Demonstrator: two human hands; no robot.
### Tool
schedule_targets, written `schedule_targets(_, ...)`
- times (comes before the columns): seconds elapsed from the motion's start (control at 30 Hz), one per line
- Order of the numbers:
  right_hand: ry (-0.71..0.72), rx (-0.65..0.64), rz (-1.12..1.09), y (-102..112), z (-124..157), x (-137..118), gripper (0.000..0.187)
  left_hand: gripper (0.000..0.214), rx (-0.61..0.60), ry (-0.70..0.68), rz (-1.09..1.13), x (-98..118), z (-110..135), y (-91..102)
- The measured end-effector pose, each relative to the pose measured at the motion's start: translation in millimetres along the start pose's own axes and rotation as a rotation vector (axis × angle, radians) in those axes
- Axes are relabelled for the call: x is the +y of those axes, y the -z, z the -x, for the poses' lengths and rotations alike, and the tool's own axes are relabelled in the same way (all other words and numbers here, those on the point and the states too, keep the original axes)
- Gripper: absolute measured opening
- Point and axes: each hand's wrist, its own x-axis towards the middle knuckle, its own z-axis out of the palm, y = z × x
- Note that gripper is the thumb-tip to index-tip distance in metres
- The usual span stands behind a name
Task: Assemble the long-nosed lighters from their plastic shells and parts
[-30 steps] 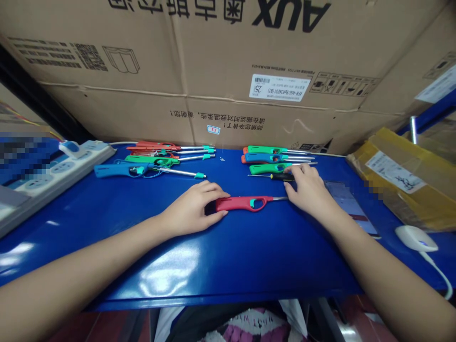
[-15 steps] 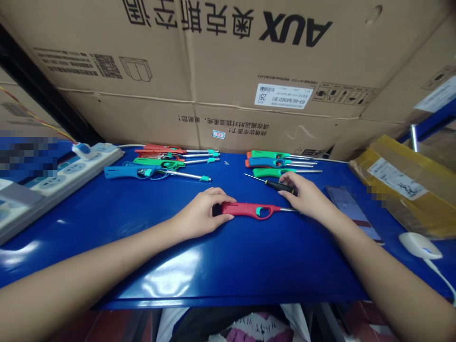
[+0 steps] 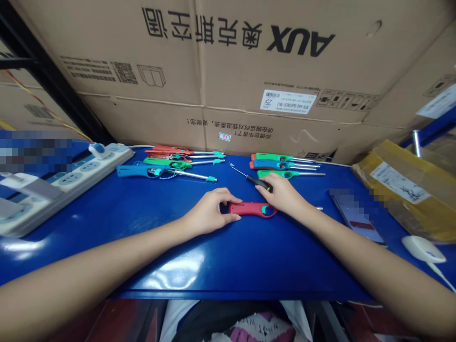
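My left hand [image 3: 212,212] grips the rear end of a red gas lighter [image 3: 250,209] with thumb and fingers, keeping it flat on the blue table. The lighter has a green trigger and a metal tube pointing right. Just above the tube, my right hand [image 3: 285,192] is closed round the black handle of a screwdriver [image 3: 255,181]. Its thin shaft points up and left, near a few tiny pale pieces [image 3: 231,164] on the table. My right hand and wrist cover the middle of the lighter's tube.
At the back left lie several lighters, a blue lighter [image 3: 140,170] in front with its inside partly exposed. Several more, including a green lighter [image 3: 276,174], lie at the back right. A power strip [image 3: 76,183], phone [image 3: 352,213], white device [image 3: 423,249] and yellow-taped carton [image 3: 399,190] flank them.
My right hand has moved left with the screwdriver, from the lighter's tip to nearer its trigger. My left hand keeps its hold on the lighter. The view has shifted slightly.
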Motion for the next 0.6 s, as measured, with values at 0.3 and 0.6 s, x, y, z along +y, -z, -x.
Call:
schedule_targets(0.3,-0.045,0.075,-0.137,0,-1,-3,0.016,0.036,-0.011,-0.014,-0.026,0,2,-3.2)
schedule_targets(0.6,-0.226,0.333,-0.408,39,7,-13,0.030,0.037,-0.051,-0.050,-0.128,6,8,-4.1)
